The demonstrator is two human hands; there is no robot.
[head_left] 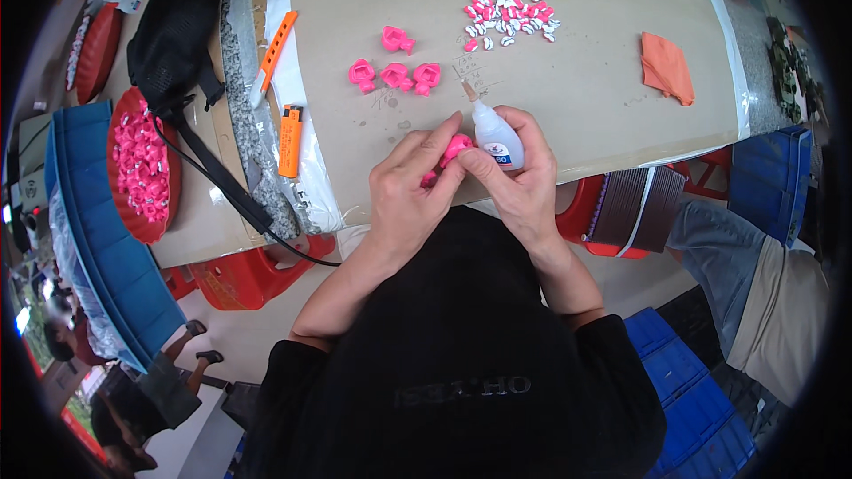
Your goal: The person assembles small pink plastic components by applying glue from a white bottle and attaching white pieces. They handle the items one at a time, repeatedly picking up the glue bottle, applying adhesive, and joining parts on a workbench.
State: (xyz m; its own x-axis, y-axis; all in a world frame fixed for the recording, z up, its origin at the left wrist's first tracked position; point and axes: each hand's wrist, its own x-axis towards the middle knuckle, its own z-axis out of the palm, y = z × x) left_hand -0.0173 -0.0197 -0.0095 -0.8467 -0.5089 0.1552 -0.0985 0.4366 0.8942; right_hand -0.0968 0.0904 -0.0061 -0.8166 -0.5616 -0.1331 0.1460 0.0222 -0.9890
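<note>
Clearly the broadest thing from where I stand is the beige-topped worktable (pixel 603 106), with a person in a black shirt (pixel 461 328) at its near edge. A long blue plastic crate (pixel 115 248) stands off to the left, and a soft black bag (pixel 177 35) lies along the table's left side. Below that bag sits a scalloped red oval tray (pixel 174 191) heaped with glossy pink pieces. A folded orange cloth (pixel 666 69) lies alone toward the right.

Both hands meet near the front edge. The left hand (pixel 413 168) is closed, fingertips and thumb pinching; the right hand (pixel 524 168) is curled round a squat, translucent white squeeze bottle (pixel 497 135), its thumb reaching leftward.

What matters most is how that bottle lies: its long axis slants away from the person and to the left, the narrow tan nozzle (pixel 470 90) uppermost and pointing past the fingers. Just left of the bottle's body, between the hands, is a rounded pink plastic piece (pixel 457 146) in the left hand's grip. The right thumb comes right up to it; whether it touches, I cannot tell. The nozzle points beyond this piece, not at it.

Farther out, four hollow pink plastic shapes (pixel 395 76) form a loose cluster to the left, and smallest of all, a scatter of pink-and-white bits with dark markings (pixel 510 16) lies near the far edge.
</note>
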